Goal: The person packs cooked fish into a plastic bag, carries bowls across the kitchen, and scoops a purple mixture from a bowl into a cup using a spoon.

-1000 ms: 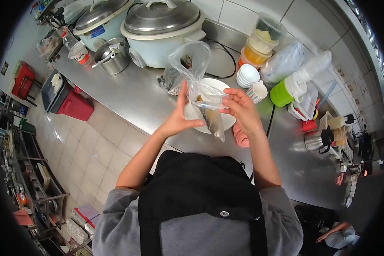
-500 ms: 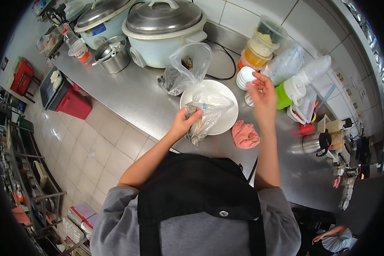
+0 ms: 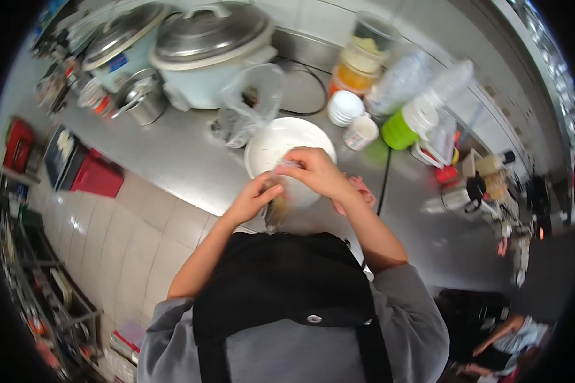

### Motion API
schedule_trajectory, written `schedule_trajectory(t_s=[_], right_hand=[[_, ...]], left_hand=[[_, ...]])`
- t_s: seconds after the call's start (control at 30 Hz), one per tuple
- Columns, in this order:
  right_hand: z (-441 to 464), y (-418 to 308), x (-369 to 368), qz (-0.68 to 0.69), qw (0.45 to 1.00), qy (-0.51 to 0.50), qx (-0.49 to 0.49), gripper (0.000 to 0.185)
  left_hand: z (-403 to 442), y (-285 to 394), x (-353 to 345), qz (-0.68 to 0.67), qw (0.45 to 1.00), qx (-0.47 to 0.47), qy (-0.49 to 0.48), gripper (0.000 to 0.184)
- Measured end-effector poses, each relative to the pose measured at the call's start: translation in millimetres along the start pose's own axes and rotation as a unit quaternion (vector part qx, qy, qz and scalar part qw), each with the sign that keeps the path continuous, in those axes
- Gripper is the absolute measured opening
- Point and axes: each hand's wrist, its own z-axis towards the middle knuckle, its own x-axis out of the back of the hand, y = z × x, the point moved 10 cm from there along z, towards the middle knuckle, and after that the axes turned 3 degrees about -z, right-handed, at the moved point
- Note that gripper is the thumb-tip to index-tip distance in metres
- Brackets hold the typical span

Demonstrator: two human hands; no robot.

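My left hand [image 3: 252, 199] is closed around a clear plastic bag [image 3: 276, 210] with brownish contents, just in front of the worktop's near edge. Fingers pinched, my right hand [image 3: 315, 170] grips the upper part of the same bag, over the near side of a white plate [image 3: 286, 131]. What exactly is in the bag is blurred. Partly behind my right forearm lies a pink cloth [image 3: 364, 191]. Beyond the plate, to the left, stands another clear bag [image 3: 252, 96] with dark contents.
Two large cookers [image 3: 211, 64] with metal lids stand at the back left, beside a steel pot [image 3: 142, 102]. Stacked white cups [image 3: 346, 107], a patterned cup [image 3: 361, 133] and a green container [image 3: 399, 133] are to the right. Another person [image 3: 511, 341] is at the lower right.
My right hand has come down and left from beside the white cups to the bag, and now pinches it. The bag's loose top is gathered in. The view has shifted slightly.
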Motion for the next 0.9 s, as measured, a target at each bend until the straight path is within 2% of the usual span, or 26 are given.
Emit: schedule_trajectory(t_s=[0.07, 0.1, 0.17, 0.2, 0.27, 0.3, 0.33, 0.37, 0.43, 0.47, 0.5, 0.53, 0.57, 0.63, 0.67, 0.7, 0.77, 0.8, 0.87, 0.9], right_hand=[[2, -20, 13, -0.022, 0.999, 0.008, 0.041, 0.02], [2, -17, 18, -0.023, 0.999, 0.012, 0.039, 0.02], [4, -1, 50, 0.176, 0.97, 0.168, -0.009, 0.013], [5, -2, 51, 0.181, 0.971, 0.159, -0.004, 0.013], [-10, 5, 92, 0.164, 0.925, 0.344, -0.01, 0.009], [-9, 3, 88, 0.166, 0.927, 0.337, -0.006, 0.009], [-17, -8, 85, 0.109, 0.931, 0.348, 0.026, 0.015], [-28, -18, 82, 0.051, 0.93, 0.36, 0.059, 0.021], [-26, -32, 23, -0.007, 0.982, 0.173, 0.078, 0.043], [-32, -40, 1, -0.079, 0.982, 0.142, 0.092, 0.054], [-37, -46, -18, -0.151, 0.977, 0.109, 0.105, 0.065], [-38, -38, -24, -0.148, 0.977, 0.107, 0.107, 0.065], [-36, -20, -34, -0.164, 0.979, 0.088, 0.086, 0.07], [-30, 0, -38, -0.148, 0.987, 0.037, 0.049, 0.079], [-32, 2, -33, -0.18, 0.983, 0.025, 0.024, 0.076], [-32, -2, -33, -0.19, 0.98, 0.007, 0.063, 0.071], [-35, -14, -35, -0.169, 0.98, 0.006, 0.103, 0.065], [-37, -19, -36, -0.169, 0.98, -0.009, 0.11, 0.062], [-38, -16, -37, -0.14, 0.983, -0.002, 0.12, 0.058], [-37, -13, -36, -0.112, 0.986, 0.011, 0.12, 0.055]], left_hand=[[2, 4, -5, 0.035, 0.997, 0.059, -0.029, 0.022], [6, 4, -8, 0.035, 0.997, 0.059, -0.033, 0.022], [11, 12, 5, 0.115, 0.992, 0.04, 0.014, 0.023], [12, 11, 6, 0.118, 0.992, 0.04, 0.025, 0.023], [13, 16, 33, 0.07, 0.979, -0.022, 0.19, 0.025], [10, 6, 47, 0.013, 0.97, -0.013, 0.243, 0.027], [11, 7, 49, 0.013, 0.968, -0.014, 0.25, 0.027], [6, 8, 60, -0.047, 0.947, -0.029, 0.316, 0.029], [-2, 6, 74, -0.124, 0.905, -0.057, 0.403, 0.026], [-3, 8, 72, -0.124, 0.904, -0.057, 0.405, 0.026], [0, 2, 66, -0.206, 0.901, -0.03, 0.379, 0.024], [3, -5, 59, -0.287, 0.891, -0.006, 0.352, 0.022], [1, -6, 63, -0.284, 0.89, -0.008, 0.357, 0.022], [8, -24, 46, -0.415, 0.876, 0.078, 0.235, 0.022], [7, -23, 40, -0.472, 0.857, 0.113, 0.173, 0.025], [-4, -5, 60, -0.459, 0.86, 0.084, 0.207, 0.025], [1, 28, 32, -0.506, 0.85, 0.099, 0.105, 0.031], [0, 26, 39, -0.505, 0.851, 0.088, 0.114, 0.031], [2, 13, 38, -0.473, 0.876, 0.089, 0.037, 0.032], [3, 8, 43, -0.471, 0.877, 0.082, 0.044, 0.032]])
